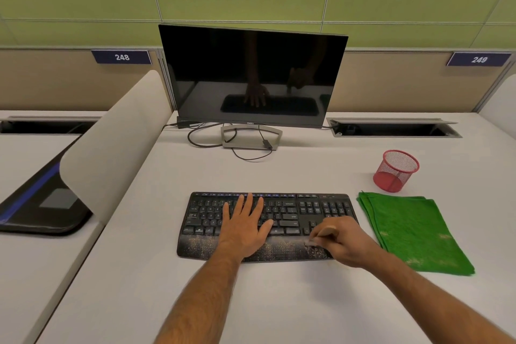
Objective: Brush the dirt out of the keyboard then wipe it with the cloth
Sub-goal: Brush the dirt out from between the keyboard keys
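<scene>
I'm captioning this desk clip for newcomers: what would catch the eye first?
Two bare hands work a black keyboard at centre: the left hand rests flat on the keys, the right hand holds a small brush at the speckled palm rest. A green cloth lies right of it.

On the white desk (279, 301), the left hand (245, 227) lies flat with straight fingers on the black keyboard (290, 211). The right hand (342, 243) grips a wooden brush (321, 235), bristles on the dust-speckled palm rest. A folded green cloth (413, 232) lies right of the keyboard, near a red mesh cup (395, 170).
</scene>
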`<state>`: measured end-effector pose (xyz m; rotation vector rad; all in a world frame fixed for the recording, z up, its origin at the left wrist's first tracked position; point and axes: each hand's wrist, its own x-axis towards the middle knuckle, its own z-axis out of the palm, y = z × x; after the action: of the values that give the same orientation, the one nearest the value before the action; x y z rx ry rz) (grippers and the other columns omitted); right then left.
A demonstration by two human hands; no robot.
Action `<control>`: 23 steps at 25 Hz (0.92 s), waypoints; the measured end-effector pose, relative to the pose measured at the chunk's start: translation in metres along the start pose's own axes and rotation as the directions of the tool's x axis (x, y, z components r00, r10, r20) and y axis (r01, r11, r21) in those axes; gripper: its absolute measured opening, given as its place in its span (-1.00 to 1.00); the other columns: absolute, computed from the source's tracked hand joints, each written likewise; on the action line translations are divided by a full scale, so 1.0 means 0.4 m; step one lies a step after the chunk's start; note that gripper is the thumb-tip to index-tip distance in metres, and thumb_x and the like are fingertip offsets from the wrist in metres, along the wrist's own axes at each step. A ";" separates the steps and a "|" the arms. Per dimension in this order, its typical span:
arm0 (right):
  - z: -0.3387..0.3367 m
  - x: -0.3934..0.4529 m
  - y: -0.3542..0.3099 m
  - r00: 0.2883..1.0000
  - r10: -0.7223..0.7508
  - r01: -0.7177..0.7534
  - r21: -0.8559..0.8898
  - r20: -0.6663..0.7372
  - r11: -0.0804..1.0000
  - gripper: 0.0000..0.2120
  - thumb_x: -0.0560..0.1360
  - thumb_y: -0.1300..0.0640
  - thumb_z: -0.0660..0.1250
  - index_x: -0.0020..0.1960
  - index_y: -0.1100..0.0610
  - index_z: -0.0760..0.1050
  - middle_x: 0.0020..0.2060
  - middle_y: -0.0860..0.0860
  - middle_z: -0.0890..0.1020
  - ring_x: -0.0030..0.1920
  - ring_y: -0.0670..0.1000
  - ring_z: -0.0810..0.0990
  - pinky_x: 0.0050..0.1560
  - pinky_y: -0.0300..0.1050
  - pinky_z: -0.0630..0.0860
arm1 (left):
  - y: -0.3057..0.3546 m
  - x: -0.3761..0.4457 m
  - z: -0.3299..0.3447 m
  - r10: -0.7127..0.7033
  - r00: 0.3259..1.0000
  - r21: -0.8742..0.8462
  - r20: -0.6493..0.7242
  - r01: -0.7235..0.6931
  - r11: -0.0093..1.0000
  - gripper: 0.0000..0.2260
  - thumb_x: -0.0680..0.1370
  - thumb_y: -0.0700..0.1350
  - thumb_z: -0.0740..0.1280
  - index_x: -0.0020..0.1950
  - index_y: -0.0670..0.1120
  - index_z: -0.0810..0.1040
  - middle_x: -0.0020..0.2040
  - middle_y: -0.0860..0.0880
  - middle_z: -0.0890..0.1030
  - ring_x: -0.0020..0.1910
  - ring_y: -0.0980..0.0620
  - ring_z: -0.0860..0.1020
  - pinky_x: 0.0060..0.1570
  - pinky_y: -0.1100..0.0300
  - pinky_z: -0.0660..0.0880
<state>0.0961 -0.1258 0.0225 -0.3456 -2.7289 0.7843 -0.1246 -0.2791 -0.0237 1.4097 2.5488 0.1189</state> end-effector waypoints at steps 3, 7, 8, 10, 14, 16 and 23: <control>0.005 0.009 -0.013 0.998 0.007 -0.008 -0.006 -0.066 1.000 -0.89 0.46 0.12 0.39 -0.07 0.01 0.68 -0.24 -0.18 0.66 -0.23 -0.24 0.53 -0.15 -0.51 0.37 | 0.001 0.001 0.002 0.002 1.000 0.007 0.005 -0.002 1.000 -0.39 0.63 0.31 -0.15 0.63 0.11 -0.19 0.63 -0.02 -0.20 0.59 -0.04 -0.27 0.50 -0.23 -0.30; 0.017 0.015 -0.021 1.000 -0.014 0.014 -0.016 0.027 1.000 -0.90 0.46 0.13 0.37 -0.12 0.02 0.67 -0.22 -0.17 0.68 -0.20 -0.23 0.56 -0.13 -0.43 0.41 | -0.003 -0.001 0.001 0.010 1.000 0.006 0.006 -0.010 1.000 -0.38 0.63 0.32 -0.14 0.63 0.11 -0.19 0.63 -0.02 -0.22 0.59 -0.04 -0.28 0.50 -0.23 -0.31; 0.018 0.019 -0.025 1.000 -0.011 0.011 -0.016 0.012 1.000 -0.91 0.47 0.12 0.38 -0.12 0.01 0.67 -0.22 -0.16 0.68 -0.21 -0.22 0.57 -0.13 -0.42 0.42 | -0.004 -0.001 0.000 0.013 1.000 0.009 0.008 -0.013 1.000 -0.38 0.63 0.32 -0.14 0.63 0.11 -0.19 0.63 -0.02 -0.22 0.59 -0.04 -0.28 0.50 -0.23 -0.31; 0.024 0.023 -0.029 0.999 0.001 -0.002 -0.030 -0.041 1.000 -0.91 0.47 0.10 0.40 -0.07 0.00 0.67 -0.22 -0.14 0.67 -0.22 -0.22 0.55 -0.14 -0.45 0.37 | -0.004 -0.001 0.000 0.013 1.000 0.018 0.010 -0.013 1.000 -0.38 0.63 0.32 -0.14 0.62 0.11 -0.20 0.63 -0.02 -0.23 0.59 -0.05 -0.28 0.50 -0.23 -0.31; 0.037 0.022 -0.029 0.999 -0.033 0.034 -0.046 0.024 0.998 -0.90 0.47 0.10 0.36 -0.08 0.01 0.66 -0.21 -0.12 0.68 -0.21 -0.18 0.57 -0.15 -0.38 0.40 | -0.002 -0.004 -0.001 0.013 1.000 0.015 0.007 -0.013 1.000 -0.38 0.64 0.30 -0.13 0.62 0.11 -0.20 0.63 -0.02 -0.23 0.59 -0.04 -0.28 0.50 -0.22 -0.31; 0.034 0.026 -0.027 0.999 -0.032 0.032 -0.035 -0.009 0.999 -0.92 0.48 0.11 0.37 -0.09 0.01 0.65 -0.22 -0.13 0.68 -0.22 -0.20 0.56 -0.15 -0.33 0.43 | -0.001 -0.004 0.000 0.011 1.000 0.022 0.006 -0.012 1.000 -0.39 0.64 0.30 -0.13 0.62 0.11 -0.21 0.63 -0.02 -0.23 0.59 -0.04 -0.28 0.50 -0.22 -0.31; 0.046 0.038 -0.040 0.994 -0.111 0.112 -0.044 0.014 0.993 -0.90 0.49 0.09 0.36 -0.07 0.04 0.65 -0.24 -0.09 0.66 -0.22 -0.12 0.58 -0.14 -0.34 0.45 | 0.005 -0.004 -0.007 -0.001 1.000 0.010 0.001 0.001 1.000 -0.40 0.65 0.29 -0.12 0.63 0.11 -0.18 0.63 -0.02 -0.20 0.59 -0.04 -0.26 0.50 -0.21 -0.32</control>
<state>0.0734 -0.1431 0.0194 -0.1963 -2.7529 0.6980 -0.1230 -0.2792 -0.0204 1.4118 2.5531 0.1050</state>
